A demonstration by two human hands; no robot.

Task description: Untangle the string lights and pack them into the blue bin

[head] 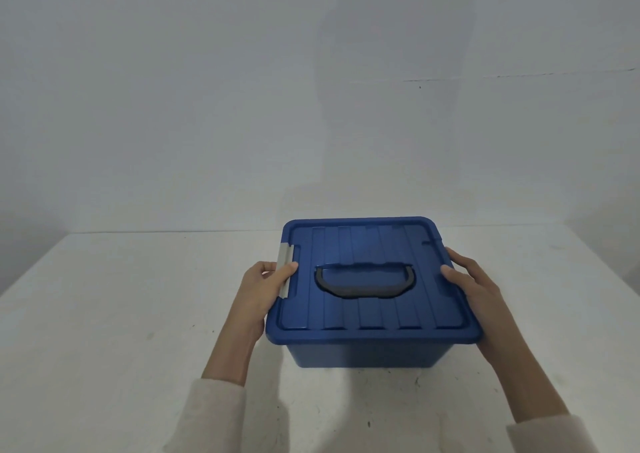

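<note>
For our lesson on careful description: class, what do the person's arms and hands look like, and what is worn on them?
The left hand and right hand are bare: no gloves, rings or watch show. The left sleeve and right sleeve are cream, soft-looking fabric, ending partway up the forearms.

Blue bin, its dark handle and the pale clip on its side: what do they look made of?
The blue bin looks like moulded plastic, semi-glossy: its ribbed lid catches soft light. The handle seems dark grey plastic, matte, perhaps rubbery. The clip looks like pale grey plastic, though brushed metal cannot be ruled out.
</note>
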